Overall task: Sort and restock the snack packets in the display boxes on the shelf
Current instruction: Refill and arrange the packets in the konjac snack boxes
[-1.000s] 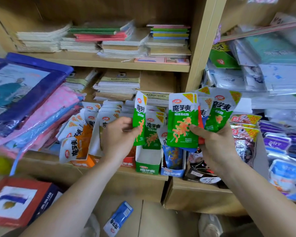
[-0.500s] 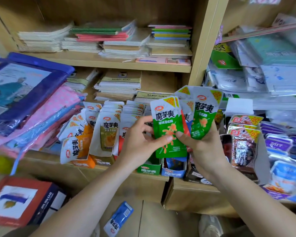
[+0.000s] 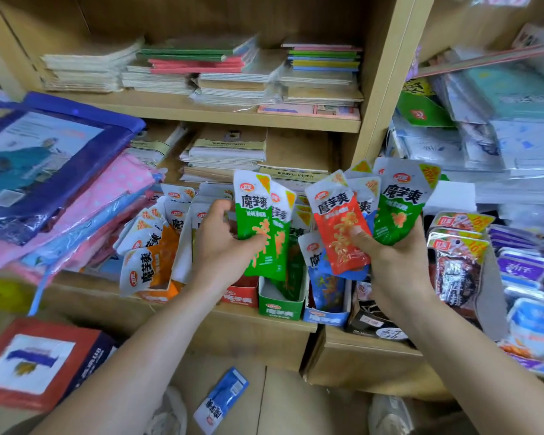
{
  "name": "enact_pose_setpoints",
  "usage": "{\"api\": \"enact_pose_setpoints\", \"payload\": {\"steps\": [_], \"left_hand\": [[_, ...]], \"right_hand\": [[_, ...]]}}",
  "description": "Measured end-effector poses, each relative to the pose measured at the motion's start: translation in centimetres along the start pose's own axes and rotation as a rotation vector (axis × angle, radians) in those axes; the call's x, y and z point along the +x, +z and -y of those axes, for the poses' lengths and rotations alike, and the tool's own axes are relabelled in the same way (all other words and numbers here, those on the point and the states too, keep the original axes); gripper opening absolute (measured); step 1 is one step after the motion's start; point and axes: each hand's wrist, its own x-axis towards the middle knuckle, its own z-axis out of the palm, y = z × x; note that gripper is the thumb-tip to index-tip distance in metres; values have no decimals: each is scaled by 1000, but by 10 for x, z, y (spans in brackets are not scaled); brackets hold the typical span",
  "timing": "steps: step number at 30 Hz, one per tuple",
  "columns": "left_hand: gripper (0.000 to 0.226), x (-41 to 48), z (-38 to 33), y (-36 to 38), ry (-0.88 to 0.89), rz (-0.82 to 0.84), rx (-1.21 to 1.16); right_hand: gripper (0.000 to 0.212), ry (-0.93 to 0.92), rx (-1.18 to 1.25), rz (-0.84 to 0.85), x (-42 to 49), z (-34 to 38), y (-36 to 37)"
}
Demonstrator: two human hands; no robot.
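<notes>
Left hand (image 3: 223, 246) curled round two green packets (image 3: 253, 227), thumb across their fronts, holding them upright just above the row of boxes. Half a second ago both hands met on the front green of the fan (image 3: 363, 199). That packet has now come across to the left and joined the one already there. Hands are apart again.

Floor, below the left forearm: one blue packet (image 3: 222, 400) lying loose, not yet dealt with.

Green box (image 3: 280, 306) stands at the near edge of the shelf (image 3: 85, 282), right under the left hand's packets, between red box (image 3: 241, 296) and blue box (image 3: 325, 315). Its front looks nearly bare, with a few greens toward the back. I judge the two held greens are bound for it.

Right hand (image 3: 393, 262) grips the fan by its lower ends, thumb pressing a red packet (image 3: 339, 233). Red now faces front where a green did a second ago. A blue edge shows behind it, and a third green (image 3: 396, 211) sits at the far right. The packets overlap, so I can't tell the count.

Reading for the task: the colour sort is under way, greens first. One green is left to pull, then red and blue go to their boxes.
</notes>
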Motion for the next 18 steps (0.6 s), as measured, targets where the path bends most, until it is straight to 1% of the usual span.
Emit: {"api": "enact_pose_setpoints", "payload": {"steps": [3,7,9,10,12,15,16,17,18], "left_hand": [[47,3,5,-1,89,-26,212],[62,-5,3,12,213,36,427],[70,-6,3,18,233,58,440],[69,-6,3,20,228,56,411],[60,-6,1,19,239,7,373],[44,-12,-2,15,374,-134,424],[37,-17,-6,15,418,-145,411],[30,-21,-8,17,442,-122,383],[25,-25,-10,20,432,-64,332]], "right_hand": [[59,-26,-5,-26,5,3,-3],[60,-16,-1,-24,6,1,-5],[60,0,11,-19,6,1,-6],[60,7,20,-16,7,2,-7],[60,21,17,-1,8,4,-10],[61,18,-10,30,10,7,-17],[61,13,-16,38,10,8,-19],[61,11,-13,41,9,9,-21],[60,12,-1,43,9,11,-23]]}}
